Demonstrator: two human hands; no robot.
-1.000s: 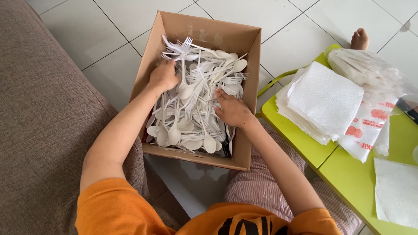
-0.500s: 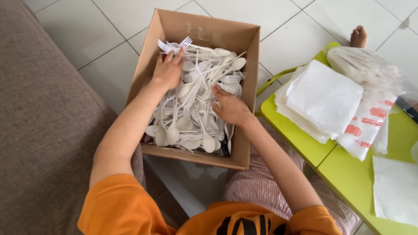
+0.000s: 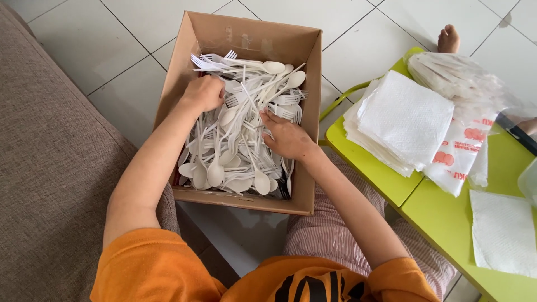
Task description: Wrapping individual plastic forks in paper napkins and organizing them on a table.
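Nearest the camera: orange shirt, striped trousers, both forearms reaching forward into a cardboard box [image 3: 305, 184] that sits on the tiled floor between a grey-brown sofa [image 3: 50, 184] and a lime-green table [image 3: 442, 218]. The box is filled with a loose heap of white plastic spoons and forks [image 3: 235, 156], handles crossing every way. Right hand [image 3: 288, 137] lies palm down on the heap near the box's right wall, fingers spread and pressed into the cutlery, touching several pieces; whether it has pinched any single piece cannot be told, since the fingertips are buried. Left hand [image 3: 204, 92], further in by the left wall, is curled into a loose fist on a bunch of forks [image 3: 215, 62] whose tines fan out beyond the knuckles toward the back wall; it appears closed on those handles. Judgement: sorting goes best if each hand lifts by the handle ends and pulls along the lay of the pieces rather than across, as tines snag on neighbours and thin plastic snaps if twisted. Keeping picked pieces aligned in the fist saves regripping. On the table to the right: a stack of white paper napkins [image 3: 405, 120], beyond it a clear bag of more items [image 3: 456, 78], contents unclear.
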